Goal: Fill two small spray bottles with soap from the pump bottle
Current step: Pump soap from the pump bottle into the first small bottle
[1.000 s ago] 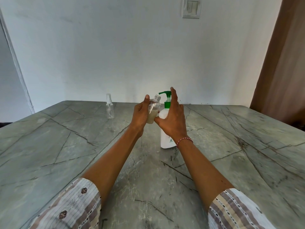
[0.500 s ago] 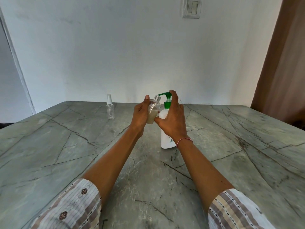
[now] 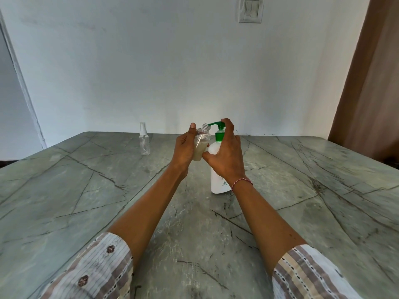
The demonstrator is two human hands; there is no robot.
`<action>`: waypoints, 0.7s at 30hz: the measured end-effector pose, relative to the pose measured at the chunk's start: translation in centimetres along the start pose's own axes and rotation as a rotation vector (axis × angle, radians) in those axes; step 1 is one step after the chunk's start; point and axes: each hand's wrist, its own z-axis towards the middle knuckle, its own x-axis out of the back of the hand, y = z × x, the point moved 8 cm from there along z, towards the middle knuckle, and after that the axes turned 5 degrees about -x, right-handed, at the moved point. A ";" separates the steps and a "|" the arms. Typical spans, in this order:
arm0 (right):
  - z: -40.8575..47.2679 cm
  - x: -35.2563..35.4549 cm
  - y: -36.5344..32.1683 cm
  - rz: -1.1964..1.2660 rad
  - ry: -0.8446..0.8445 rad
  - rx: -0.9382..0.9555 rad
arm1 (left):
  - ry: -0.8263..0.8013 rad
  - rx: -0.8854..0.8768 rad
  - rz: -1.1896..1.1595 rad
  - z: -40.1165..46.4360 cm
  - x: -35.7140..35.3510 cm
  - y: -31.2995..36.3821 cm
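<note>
Surroundings: a green-grey marble table [image 3: 302, 190] with dark veins meets a pale wall; a switch plate [image 3: 250, 10] sits high on the wall above the pump bottle [image 3: 217, 169], and a brown curtain [image 3: 371, 83] hangs far to its right.
Second spray bottle [image 3: 144, 141]: capped, clear, upright, well to the left of the pump bottle and farther back.
Pump bottle: white, upright on the table, its green spout [image 3: 213, 124] pointing left.
Open spray bottle [image 3: 200, 145]: uncapped, tilted with its neck up and toward the spout tip, just left of the pump bottle, cloudy liquid in its lower part.
Left hand [image 3: 184, 151]: curled around the open spray bottle, thumb up along its side.
Right hand [image 3: 226, 156]: fingers spread over the pump bottle's shoulder, fingertip on the pump head; a red-and-white thread circles the wrist.
</note>
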 end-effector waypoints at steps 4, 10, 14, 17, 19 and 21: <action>0.0 0.1 0.0 -0.003 0.006 0.001 | -0.001 0.006 -0.005 0.0 0.0 -0.1; 0.0 0.0 0.2 -0.014 -0.014 -0.013 | 0.012 0.006 0.006 -0.2 0.0 0.0; 0.1 -0.1 0.0 -0.031 -0.029 -0.002 | 0.015 0.013 -0.006 -0.2 0.0 0.1; 0.2 -0.1 -0.1 -0.028 -0.023 0.003 | 0.020 0.007 -0.003 -0.2 0.1 0.2; 0.0 0.0 -0.2 -0.013 -0.009 0.004 | 0.012 0.000 -0.012 -0.1 0.1 0.2; -0.1 0.1 -0.2 -0.012 -0.001 0.005 | 0.007 0.002 -0.016 -0.1 0.1 0.1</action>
